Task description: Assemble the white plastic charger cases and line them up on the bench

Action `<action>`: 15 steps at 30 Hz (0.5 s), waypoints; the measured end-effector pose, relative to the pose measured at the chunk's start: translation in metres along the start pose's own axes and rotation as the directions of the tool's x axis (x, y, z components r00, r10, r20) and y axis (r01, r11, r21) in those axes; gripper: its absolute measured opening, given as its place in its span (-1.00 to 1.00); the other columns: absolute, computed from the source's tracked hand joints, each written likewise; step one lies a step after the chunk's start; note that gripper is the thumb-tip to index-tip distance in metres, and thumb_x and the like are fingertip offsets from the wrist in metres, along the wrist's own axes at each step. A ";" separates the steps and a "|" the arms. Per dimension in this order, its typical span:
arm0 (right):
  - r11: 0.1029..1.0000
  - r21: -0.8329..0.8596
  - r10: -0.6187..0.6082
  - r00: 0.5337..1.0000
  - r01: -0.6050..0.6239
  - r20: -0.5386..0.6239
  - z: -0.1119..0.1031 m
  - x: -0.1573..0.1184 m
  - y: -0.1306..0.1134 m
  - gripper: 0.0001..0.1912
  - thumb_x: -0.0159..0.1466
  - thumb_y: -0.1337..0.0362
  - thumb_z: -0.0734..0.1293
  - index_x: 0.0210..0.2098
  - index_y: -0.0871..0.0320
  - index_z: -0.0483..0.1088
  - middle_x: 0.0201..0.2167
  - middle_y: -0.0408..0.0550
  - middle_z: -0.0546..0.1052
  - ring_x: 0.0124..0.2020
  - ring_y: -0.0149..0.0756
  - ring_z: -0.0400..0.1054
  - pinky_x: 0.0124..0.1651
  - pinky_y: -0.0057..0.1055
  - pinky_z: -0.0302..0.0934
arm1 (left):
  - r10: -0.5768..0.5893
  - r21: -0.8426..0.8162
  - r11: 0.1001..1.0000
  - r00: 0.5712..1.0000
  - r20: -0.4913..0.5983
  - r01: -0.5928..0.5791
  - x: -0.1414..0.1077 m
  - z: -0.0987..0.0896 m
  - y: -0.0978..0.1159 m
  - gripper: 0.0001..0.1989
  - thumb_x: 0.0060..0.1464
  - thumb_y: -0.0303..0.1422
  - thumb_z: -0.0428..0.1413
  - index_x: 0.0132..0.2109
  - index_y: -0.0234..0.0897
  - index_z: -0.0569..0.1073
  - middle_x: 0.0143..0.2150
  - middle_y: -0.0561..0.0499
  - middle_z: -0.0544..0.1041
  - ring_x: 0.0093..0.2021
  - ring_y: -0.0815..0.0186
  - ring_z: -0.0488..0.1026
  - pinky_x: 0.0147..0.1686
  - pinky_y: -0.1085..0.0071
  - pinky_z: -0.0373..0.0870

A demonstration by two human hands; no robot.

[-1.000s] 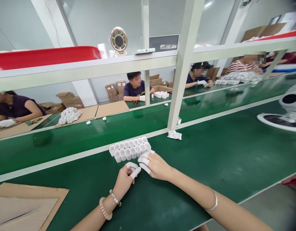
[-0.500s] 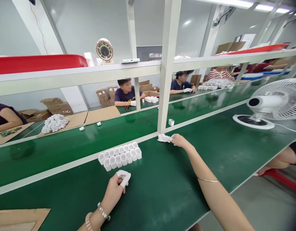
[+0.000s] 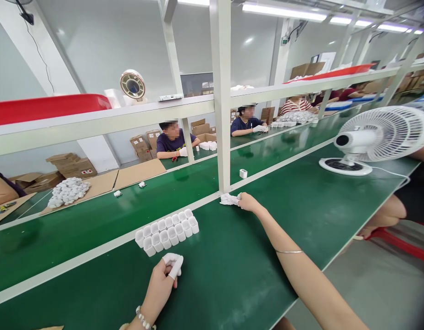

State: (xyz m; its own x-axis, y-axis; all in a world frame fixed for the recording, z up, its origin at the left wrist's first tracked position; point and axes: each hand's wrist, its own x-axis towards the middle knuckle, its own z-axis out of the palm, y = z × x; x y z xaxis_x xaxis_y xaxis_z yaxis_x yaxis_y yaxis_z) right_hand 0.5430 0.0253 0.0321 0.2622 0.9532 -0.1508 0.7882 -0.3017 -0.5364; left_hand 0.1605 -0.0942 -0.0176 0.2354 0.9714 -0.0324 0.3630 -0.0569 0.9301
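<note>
My left hand [image 3: 163, 283], with white coverings on some fingertips, hovers over the green surface just in front of two rows of white open-topped plastic cases [image 3: 172, 237]. Its thumb and fingers are pressed together; anything between them is hidden. My right hand [image 3: 248, 202] reaches out to the foot of the white post. Its fingers are closed on a crumpled white cloth [image 3: 229, 199] that lies on the table against the post. Some of those fingertips are hidden by the cloth. Just beyond, a single white case [image 3: 243, 173] stands on the belt.
A white post [image 3: 223, 137] rises from the table edge to a shelf holding a red tray [image 3: 50, 109]. To the right stands a white fan [image 3: 359, 142]. Across the green belt [image 3: 95, 215], co-workers sit near a heap of white parts [image 3: 68, 191] and cardboard.
The view has shifted a little, so the scene sits slightly further left. Both hands keep much the same pose, the right still at the cloth.
</note>
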 end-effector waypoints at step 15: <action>0.986 0.134 -0.114 0.984 0.096 0.134 -0.008 0.006 0.014 -0.77 0.35 0.18 0.27 -0.22 0.26 0.41 -0.30 -0.09 0.49 -0.36 -0.40 0.41 -0.28 -0.39 0.37 | -0.024 -0.003 1.000 0.999 -0.029 0.024 -0.002 0.001 0.006 -0.71 -0.06 -0.18 0.08 -0.25 -0.31 0.36 -0.56 0.10 0.42 -0.63 0.41 0.26 -0.55 0.45 0.12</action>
State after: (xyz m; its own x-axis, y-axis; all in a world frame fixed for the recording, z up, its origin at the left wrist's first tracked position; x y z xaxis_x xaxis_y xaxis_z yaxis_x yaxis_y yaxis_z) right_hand 0.5599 0.0270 0.0307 0.0936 0.9757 -0.1981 0.7277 -0.2028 -0.6552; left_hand 0.1629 -0.0963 -0.0120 0.2002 0.9788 -0.0439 0.3658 -0.0331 0.9301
